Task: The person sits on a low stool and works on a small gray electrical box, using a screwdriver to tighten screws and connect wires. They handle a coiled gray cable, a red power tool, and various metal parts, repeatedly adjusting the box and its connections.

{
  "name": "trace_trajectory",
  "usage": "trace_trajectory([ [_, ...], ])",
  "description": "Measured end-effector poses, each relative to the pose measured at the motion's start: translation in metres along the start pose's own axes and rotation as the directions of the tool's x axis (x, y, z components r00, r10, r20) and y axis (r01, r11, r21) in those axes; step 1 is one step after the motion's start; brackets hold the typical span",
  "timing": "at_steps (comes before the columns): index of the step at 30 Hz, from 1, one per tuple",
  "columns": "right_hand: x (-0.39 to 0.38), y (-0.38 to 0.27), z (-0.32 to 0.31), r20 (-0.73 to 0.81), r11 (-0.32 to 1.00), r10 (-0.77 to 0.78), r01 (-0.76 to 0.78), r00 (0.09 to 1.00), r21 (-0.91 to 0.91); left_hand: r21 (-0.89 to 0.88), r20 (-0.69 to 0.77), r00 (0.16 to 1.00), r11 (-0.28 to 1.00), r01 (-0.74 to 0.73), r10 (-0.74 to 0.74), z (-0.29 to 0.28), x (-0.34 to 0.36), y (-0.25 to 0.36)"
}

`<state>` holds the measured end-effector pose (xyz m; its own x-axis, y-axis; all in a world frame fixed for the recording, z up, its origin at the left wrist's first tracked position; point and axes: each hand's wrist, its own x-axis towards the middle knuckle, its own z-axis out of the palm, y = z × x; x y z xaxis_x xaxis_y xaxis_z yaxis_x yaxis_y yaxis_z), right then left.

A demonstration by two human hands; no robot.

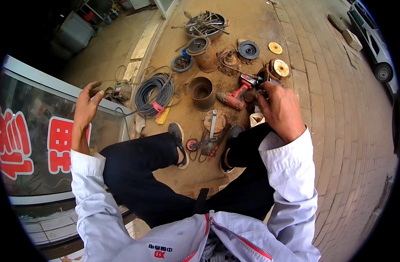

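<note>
My left hand (87, 107) is raised at the left, beside the glass door, its thumb and fingers apart and nothing plain between them. My right hand (282, 107) hovers over my right knee with curled fingers; what they hold, if anything, is hard to make out against dark parts behind. Just left of it lies a red and black cordless power tool (240, 92). Between my feet, a metal strip (213, 123) stands by a rusty round plate (220, 129), with scissors (204, 147) nearby. Ahead sits a hollow motor stator (201, 93).
A coil of dark cable (152, 94) lies left, with a yellow object (164, 114) beside it. Farther off are a rusty cylinder (205, 56), a basin of tools (203, 31), a blue bowl (182, 63) and a black wheel (248, 50). A glass door (38, 118) borders the left.
</note>
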<state>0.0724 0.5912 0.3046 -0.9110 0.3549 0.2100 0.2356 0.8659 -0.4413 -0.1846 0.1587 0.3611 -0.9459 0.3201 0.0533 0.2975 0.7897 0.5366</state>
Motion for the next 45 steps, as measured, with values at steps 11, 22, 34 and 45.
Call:
trace_trajectory([
  [11, 0.131, 0.180, 0.076, 0.245, 0.947, 0.260, -0.198, 0.934, -0.253, 0.101, 0.252, 0.949, 0.971, -0.218, 0.187, 0.034, -0.070, 0.093],
  [22, 0.163, 0.325, 0.229, 0.268, 0.867, 0.493, -0.494, 0.828, -0.069, 0.322, 0.545, 0.837, 0.912, -0.255, 0.042, 0.051, -0.009, 0.088],
  [34, 0.218, 0.199, 0.245, 0.205, 0.966, 0.244, -0.220, 0.948, -0.133, 0.389, 0.630, 0.775, 0.884, -0.260, -0.050, 0.061, 0.021, 0.080],
  [45, 0.211, 0.197, 0.295, 0.241, 0.983, 0.039, 0.007, 0.970, -0.186, 0.326, 0.599, 0.800, 0.906, -0.268, 0.021, 0.056, 0.002, 0.072],
])
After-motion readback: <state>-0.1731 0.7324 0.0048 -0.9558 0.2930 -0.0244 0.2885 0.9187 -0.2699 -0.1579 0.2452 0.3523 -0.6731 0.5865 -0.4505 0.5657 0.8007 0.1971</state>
